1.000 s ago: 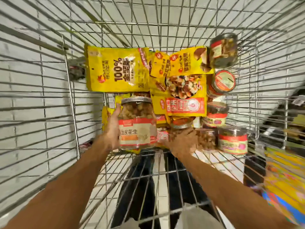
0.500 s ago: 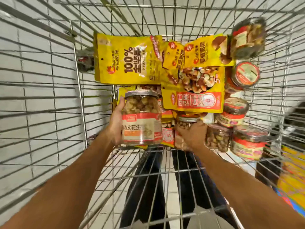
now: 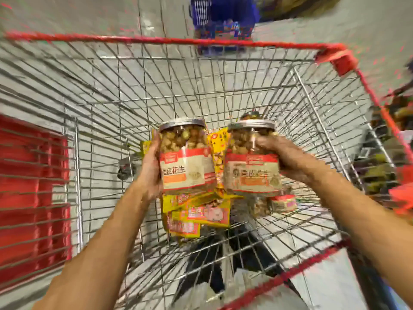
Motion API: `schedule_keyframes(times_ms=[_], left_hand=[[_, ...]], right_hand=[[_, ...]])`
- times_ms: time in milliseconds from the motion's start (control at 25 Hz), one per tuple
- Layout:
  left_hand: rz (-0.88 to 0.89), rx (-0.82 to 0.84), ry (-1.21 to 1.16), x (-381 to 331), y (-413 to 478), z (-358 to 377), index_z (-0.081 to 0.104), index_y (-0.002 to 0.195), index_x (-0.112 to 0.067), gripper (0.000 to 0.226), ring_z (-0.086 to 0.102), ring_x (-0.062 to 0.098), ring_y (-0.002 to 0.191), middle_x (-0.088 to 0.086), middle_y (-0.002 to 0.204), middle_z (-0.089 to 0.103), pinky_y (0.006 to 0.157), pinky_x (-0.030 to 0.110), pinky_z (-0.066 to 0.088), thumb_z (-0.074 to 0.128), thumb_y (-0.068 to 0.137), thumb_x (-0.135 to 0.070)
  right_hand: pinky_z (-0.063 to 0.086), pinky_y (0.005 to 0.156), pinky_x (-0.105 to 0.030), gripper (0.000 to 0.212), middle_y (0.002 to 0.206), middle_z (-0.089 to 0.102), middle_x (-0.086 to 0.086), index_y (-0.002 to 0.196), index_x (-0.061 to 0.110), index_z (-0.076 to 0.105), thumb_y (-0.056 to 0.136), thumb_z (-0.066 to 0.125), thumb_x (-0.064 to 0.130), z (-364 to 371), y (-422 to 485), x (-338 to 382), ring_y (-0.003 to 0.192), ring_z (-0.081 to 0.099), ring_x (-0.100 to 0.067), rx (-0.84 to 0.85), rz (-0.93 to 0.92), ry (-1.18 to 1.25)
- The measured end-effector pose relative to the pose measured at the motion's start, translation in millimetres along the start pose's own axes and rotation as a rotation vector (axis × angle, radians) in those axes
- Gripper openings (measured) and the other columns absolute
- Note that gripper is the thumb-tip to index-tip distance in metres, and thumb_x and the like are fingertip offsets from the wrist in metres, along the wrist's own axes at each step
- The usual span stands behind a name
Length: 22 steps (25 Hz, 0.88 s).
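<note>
Both jars [image 3: 185, 153] carry red-and-cream labels (silver lids), above yellow packets [image 3: 196, 211] in a red-rimmed cart [image 3: 156, 40].

I read the left jar [image 3: 185, 157], held in the left hand [image 3: 150, 168], and the right jar [image 3: 251, 162], in the right hand [image 3: 288, 157], as clear glossy plastic with silvery ribbed lids and matt, paper-like labels. Beneath the hands, the yellow pouches [image 3: 201, 215] look shiny. The cart [image 3: 201, 90] is bare metal wire with a red plastic rim.

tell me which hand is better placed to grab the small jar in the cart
Right, probably: the right hand, gripping the right jar, hangs above the small jar; the left hand, gripping the left jar, is over the yellow packets.
</note>
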<state>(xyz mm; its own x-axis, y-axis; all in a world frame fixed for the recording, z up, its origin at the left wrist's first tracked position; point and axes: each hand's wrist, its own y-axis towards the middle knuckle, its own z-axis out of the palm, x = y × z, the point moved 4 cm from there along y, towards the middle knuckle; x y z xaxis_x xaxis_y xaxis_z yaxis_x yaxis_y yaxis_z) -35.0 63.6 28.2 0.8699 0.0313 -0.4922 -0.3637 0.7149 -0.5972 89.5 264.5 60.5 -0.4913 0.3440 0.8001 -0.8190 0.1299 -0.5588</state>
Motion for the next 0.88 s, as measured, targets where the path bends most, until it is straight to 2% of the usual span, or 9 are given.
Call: schedule_keyframes(times_ms=[40,80,200,280,400,480,640,760,880], left_hand=[[0.032,0.058,0.016,-8.7,-8.4,22.5,0.073,0.102,-0.013,0.08,0.068,0.029,0.098,0.012,0.105,0.071,0.079,0.053,0.055,0.074,0.045,-0.07],[0.052,0.101,0.05,-14.0,-14.6,43.9,0.073,0.104,-0.013,0.085,0.067,0.029,0.1,0.012,0.107,0.071,0.082,0.054,0.054,0.077,0.039,-0.068],[0.102,0.216,0.179,-14.3,-31.4,126.2,0.072,0.105,-0.014,0.073,0.068,0.028,0.098,0.012,0.107,0.071,0.081,0.051,0.055,0.052,0.061,-0.069],[0.132,0.256,0.236,-2.9,-40.5,180.7,0.067,0.112,-0.012,0.07,0.066,0.029,0.098,0.014,0.112,0.067,0.083,0.05,0.055,0.046,0.068,-0.063],[0.121,0.394,0.332,35.3,-53.8,257.5,0.076,0.093,-0.014,0.062,0.071,0.025,0.087,0.011,0.096,0.074,0.071,0.042,0.058,0.046,0.069,-0.063],[0.061,0.501,0.372,81.8,-62.0,306.2,0.077,0.093,-0.014,0.064,0.071,0.026,0.089,0.01,0.096,0.074,0.071,0.041,0.057,0.047,0.068,-0.066],[-0.043,0.667,0.387,203.1,-79.2,396.1,0.077,0.091,-0.016,0.064,0.071,0.026,0.089,0.009,0.096,0.074,0.068,0.043,0.057,0.059,0.055,-0.065],[-0.099,0.748,0.354,286.2,-90.4,448.8,0.076,0.095,-0.015,0.065,0.07,0.027,0.091,0.01,0.099,0.074,0.069,0.045,0.057,0.062,0.054,-0.063],[-0.175,0.839,0.395,359.8,-108.5,498.7,0.075,0.098,-0.016,0.069,0.069,0.029,0.094,0.011,0.102,0.073,0.072,0.048,0.056,0.065,0.052,-0.065]], right_hand=[[0.055,0.059,-0.019,0.051,0.072,0.073,0.005,0.073,0.021,0.076,0.034,0.088,0.051,-2.6,-24.4,17.0,0.064,0.068,-0.005,-0.034,-0.089,0.094],[0.055,0.06,-0.018,0.053,0.071,0.074,0.005,0.071,0.022,0.077,0.028,0.089,0.051,-5.8,-47.8,31.0,0.065,0.069,-0.005,-0.059,-0.177,0.18],[0.058,0.069,-0.023,0.054,0.076,0.075,0.006,0.073,0.023,0.078,0.028,0.09,0.049,-23.1,-131.7,59.0,0.072,0.07,-0.005,-0.132,-0.436,0.371],[0.058,0.073,-0.03,0.058,0.08,0.075,0.002,0.076,0.019,0.078,0.027,0.091,0.047,-43.3,-184.7,59.4,0.076,0.071,-0.011,-0.196,-0.55,0.5],[0.058,0.075,-0.041,0.062,0.092,0.075,-0.006,0.088,0.016,0.077,0.036,0.087,0.047,-74.1,-260.7,39.9,0.087,0.071,-0.021,-0.289,-0.655,0.633],[0.058,0.076,-0.042,0.06,0.097,0.074,-0.007,0.092,0.015,0.076,0.042,0.084,0.048,-94.2,-321.2,16.3,0.092,0.07,-0.023,-0.354,-0.739,0.669],[0.057,0.079,-0.046,0.072,0.098,0.073,-0.01,0.094,0.012,0.075,0.033,0.088,0.048,-143.6,-448.3,-41.5,0.091,0.07,-0.026,-0.584,-0.882,0.769],[0.056,0.081,-0.049,0.073,0.098,0.073,-0.01,0.094,0.014,0.075,0.034,0.088,0.053,-169.0,-531.0,-81.2,0.092,0.07,-0.026,-0.667,-0.926,0.785],[0.059,0.071,-0.04,0.061,0.09,0.075,-0.004,0.084,0.018,0.078,0.037,0.084,0.056,-186.2,-606.3,-118.3,0.085,0.072,-0.02,-0.781,-1.008,0.783]])
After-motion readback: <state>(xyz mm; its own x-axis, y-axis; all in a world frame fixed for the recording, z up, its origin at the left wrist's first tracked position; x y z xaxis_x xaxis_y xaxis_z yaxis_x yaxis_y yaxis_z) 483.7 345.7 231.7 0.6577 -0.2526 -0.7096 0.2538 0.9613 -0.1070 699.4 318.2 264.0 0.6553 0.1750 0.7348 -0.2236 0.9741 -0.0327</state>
